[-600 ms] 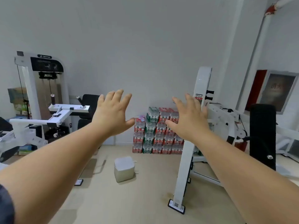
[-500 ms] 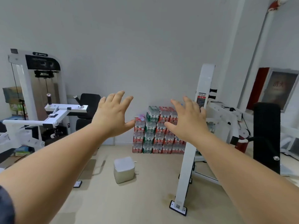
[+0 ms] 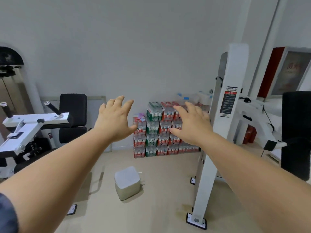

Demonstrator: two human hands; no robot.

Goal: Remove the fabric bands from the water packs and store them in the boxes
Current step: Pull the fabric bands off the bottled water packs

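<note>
- The left hand is held out in front, palm away, fingers spread; its grip is loose and holds nothing.
- The right hand is held out the same way beside it, fingers splayed, grip empty.
- The water packs are stacked in rows against the far wall on the floor, red and green labels facing the room; they are well apart from both hands, showing in the gap between them.
- Something pink and pale, perhaps fabric bands, lies on the top of the leftmost column; too small to tell.
- A white box stands on the floor nearer than the stack.
- A white machine post rises at the right; a black padded seat stands at the left.
</note>
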